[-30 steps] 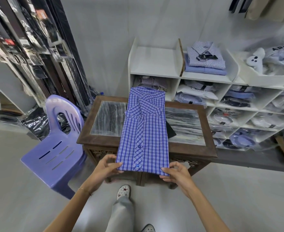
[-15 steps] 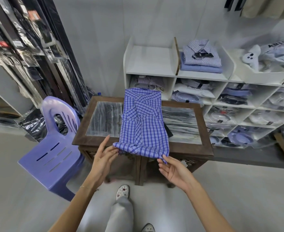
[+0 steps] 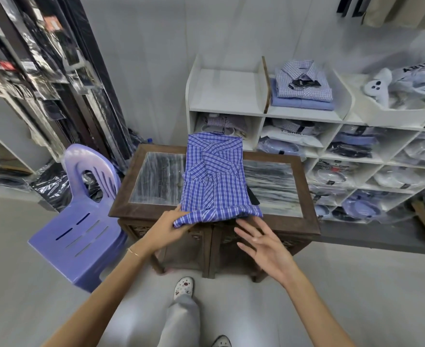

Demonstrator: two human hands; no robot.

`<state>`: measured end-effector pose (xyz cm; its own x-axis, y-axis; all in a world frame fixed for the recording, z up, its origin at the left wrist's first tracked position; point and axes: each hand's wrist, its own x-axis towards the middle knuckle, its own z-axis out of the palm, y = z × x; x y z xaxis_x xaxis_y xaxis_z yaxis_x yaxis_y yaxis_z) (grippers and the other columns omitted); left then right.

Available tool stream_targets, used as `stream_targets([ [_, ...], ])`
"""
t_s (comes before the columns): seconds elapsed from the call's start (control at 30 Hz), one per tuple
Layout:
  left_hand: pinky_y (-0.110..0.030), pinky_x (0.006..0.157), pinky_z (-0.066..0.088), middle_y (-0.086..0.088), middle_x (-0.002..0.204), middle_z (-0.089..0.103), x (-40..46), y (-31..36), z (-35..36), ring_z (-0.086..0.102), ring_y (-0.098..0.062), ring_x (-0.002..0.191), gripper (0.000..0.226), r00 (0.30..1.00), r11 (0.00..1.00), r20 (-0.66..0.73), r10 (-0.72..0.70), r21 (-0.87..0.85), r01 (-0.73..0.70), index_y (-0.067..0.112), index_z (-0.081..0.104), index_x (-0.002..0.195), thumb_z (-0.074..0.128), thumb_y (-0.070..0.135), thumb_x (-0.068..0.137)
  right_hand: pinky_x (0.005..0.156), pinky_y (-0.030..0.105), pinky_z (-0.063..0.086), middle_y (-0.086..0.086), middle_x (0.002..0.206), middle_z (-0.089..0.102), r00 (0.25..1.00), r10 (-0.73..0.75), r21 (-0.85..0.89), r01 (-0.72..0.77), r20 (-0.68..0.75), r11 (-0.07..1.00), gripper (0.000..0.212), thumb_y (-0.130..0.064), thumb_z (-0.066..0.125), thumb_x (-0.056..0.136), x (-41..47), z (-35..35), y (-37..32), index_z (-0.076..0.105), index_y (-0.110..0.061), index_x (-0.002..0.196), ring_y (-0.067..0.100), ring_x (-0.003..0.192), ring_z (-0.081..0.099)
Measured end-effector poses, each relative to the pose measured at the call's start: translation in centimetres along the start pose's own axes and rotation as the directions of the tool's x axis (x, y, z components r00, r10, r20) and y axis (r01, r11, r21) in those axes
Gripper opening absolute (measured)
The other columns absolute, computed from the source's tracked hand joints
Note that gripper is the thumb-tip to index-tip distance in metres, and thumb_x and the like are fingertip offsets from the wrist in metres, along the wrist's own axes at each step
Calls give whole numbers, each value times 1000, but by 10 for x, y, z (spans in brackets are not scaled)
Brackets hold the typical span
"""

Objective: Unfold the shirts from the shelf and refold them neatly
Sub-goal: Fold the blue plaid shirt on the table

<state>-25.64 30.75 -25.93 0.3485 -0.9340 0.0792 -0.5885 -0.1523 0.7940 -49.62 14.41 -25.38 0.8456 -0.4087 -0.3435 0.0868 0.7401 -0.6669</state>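
A blue checked shirt (image 3: pixel 214 179) lies folded lengthwise on the wooden table (image 3: pixel 306 221), its back up and sleeves crossed, its hem doubled over near the table's front edge. My left hand (image 3: pixel 170 227) pinches the hem's left corner, which hangs just past the edge. Just below the hem's right end hovers my right hand (image 3: pixel 261 244), palm up with fingers spread, holding nothing. On the white shelf unit (image 3: pixel 226 108) behind the table, a stack of folded shirts (image 3: pixel 302 83) sits in the top right compartment.
A purple plastic chair (image 3: pixel 83 219) stands close to the table's left side. Lower shelf cubbies hold bagged shirts (image 3: pixel 351 146). Dark garments in plastic (image 3: pixel 43 71) hang along the left wall. My leg and shoe (image 3: pixel 183 288) are in front of the table.
The shirt's lower part, which hung over the table's front edge, has been folded up onto the table. My right hand has let go of the hem and opened; my left still holds its corner.
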Motion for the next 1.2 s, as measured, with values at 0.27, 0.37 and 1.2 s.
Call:
stream_targets([
  [0.27, -43, 67, 50, -6, 76, 66, 4, 16, 0, 60, -21, 67, 37, 997, 996, -26, 68, 52, -67, 7, 67, 88, 52, 41, 90, 109, 38, 28, 1, 152, 28, 867, -481, -859, 145, -129, 492, 101, -13, 82, 72, 25, -10, -4, 19, -37, 148, 19, 139, 27],
  [0.37, -39, 71, 52, 0, 85, 71, -1, 18, 0, 67, -16, 76, 30, 995, 993, -3, 101, 66, -100, 11, 70, 101, 53, 33, 89, 116, 51, 14, 3, 155, 22, 893, -447, -971, 157, 61, 183, 69, -35, 77, 76, 38, -11, -13, 41, -63, 128, 24, 145, 9],
  [1.2, -36, 67, 53, -15, 75, 68, 114, 27, -65, 67, -29, 71, 25, 911, 928, -353, -216, -364, 79, 5, 60, 77, 56, 24, 94, 53, 34, 34, 8, 57, 47, 864, -504, -830, 283, 2, 481, 43, -45, 54, 89, 112, 53, -70, 45, -11, 64, 23, 52, 44],
])
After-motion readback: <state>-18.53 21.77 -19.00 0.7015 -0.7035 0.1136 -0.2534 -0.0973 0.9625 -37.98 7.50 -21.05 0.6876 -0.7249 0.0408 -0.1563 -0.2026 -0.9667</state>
